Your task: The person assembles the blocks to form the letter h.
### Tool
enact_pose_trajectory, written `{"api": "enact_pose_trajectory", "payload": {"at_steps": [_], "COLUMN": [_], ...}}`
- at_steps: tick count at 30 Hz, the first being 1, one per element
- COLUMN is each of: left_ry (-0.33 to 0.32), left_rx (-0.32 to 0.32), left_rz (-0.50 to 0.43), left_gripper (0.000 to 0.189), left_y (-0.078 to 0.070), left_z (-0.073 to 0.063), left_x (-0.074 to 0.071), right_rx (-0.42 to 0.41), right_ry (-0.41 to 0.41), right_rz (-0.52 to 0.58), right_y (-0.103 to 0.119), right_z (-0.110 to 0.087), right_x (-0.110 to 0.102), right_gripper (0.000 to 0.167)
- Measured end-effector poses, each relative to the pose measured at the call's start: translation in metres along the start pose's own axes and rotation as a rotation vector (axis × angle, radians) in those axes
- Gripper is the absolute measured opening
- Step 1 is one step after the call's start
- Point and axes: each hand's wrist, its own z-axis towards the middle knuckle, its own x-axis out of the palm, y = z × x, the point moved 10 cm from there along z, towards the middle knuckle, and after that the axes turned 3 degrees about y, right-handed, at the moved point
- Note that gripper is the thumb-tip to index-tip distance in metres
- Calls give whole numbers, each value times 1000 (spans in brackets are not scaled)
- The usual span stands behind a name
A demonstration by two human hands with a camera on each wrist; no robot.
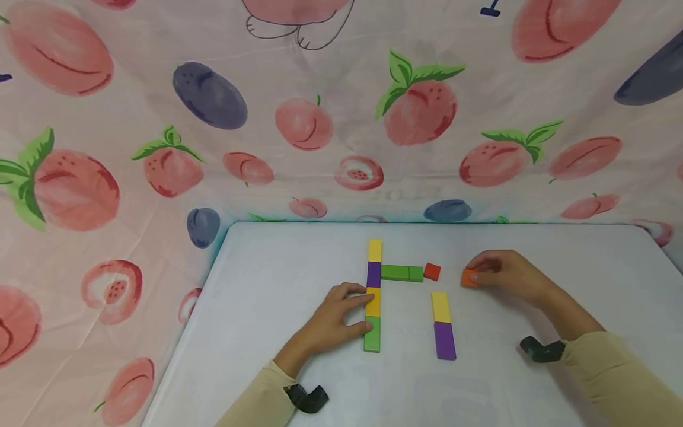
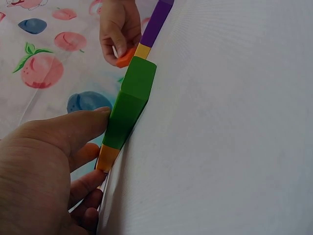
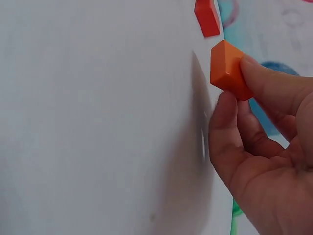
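My right hand (image 1: pixel 512 274) pinches an orange block (image 3: pixel 232 69) between thumb and fingers, right of a small red block (image 1: pixel 432 271). My left hand (image 1: pixel 335 320) rests against a column of blocks, its thumb touching the green block (image 1: pixel 372 334) at the near end. Its fingertips touch the yellow-orange block (image 1: pixel 373 302) just beyond. Farther up that column are a purple block (image 1: pixel 374 274) and a yellow block (image 1: pixel 375 250). Two green blocks (image 1: pixel 395 273) run rightward from the purple one, ending beside the tilted red block.
Right of the column, another yellow block (image 1: pixel 440 307) and a purple block (image 1: pixel 444 341) lie end to end. All the blocks are on a white tabletop (image 1: pixel 256 267). A fruit-print cloth (image 1: pixel 331 71) hangs behind and to the left. Black straps show at both wrists.
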Motion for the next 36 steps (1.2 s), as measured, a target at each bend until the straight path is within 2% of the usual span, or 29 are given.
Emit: {"api": "enact_pose_trajectory", "payload": {"at_steps": [5,11,23,36], "left_ry": [7,10,7,3], "left_rx": [-8,-5,-9,-2], "left_rz": [-4,-7,-10,-7], "left_gripper": [55,56,55,55], "left_y": [0,0,1,2], "left_z": [0,0,-1,0], "left_x": [1,1,0,1], "right_rx": [-13,-6,54,46], "right_ry": [14,-6,-11,0], "right_rz": [34,39,73,92], "right_y": [9,17,20,24], "right_z": [2,3,9,11], "right_x": [11,18,29,35], "right_gripper": [32,30,34,29]}}
